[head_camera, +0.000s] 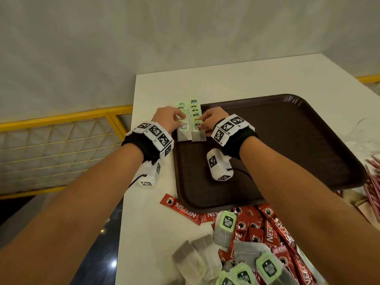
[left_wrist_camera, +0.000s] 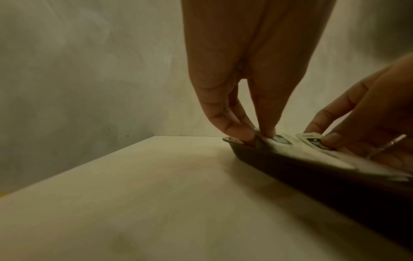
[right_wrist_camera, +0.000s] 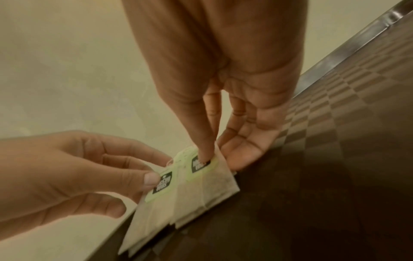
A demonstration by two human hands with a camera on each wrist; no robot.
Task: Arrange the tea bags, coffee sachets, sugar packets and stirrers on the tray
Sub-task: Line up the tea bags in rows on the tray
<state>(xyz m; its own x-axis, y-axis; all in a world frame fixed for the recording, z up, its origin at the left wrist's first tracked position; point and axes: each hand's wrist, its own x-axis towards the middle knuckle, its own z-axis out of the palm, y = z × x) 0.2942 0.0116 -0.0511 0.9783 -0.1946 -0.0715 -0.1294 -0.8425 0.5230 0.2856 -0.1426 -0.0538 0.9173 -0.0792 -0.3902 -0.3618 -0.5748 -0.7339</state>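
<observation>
Head view, left hand and right hand pinching tea bags

Brown tray, green tags, red sachets

The tray is dark brown, checker-textured; tea bags carry green tags; sachets red; railing yellow; table white.

Both bare forearms reach away from the body and draw close together at the far end, each wrist wrapped in a black strap with a band of white marker blocks. The left hand is knuckles-up, its fingers curled downward and thumb and fingertips pressed together at the tips. The right hand sits just beside it, forefinger straight and pointing down, the other fingers seemingly loosely bent behind.
</observation>
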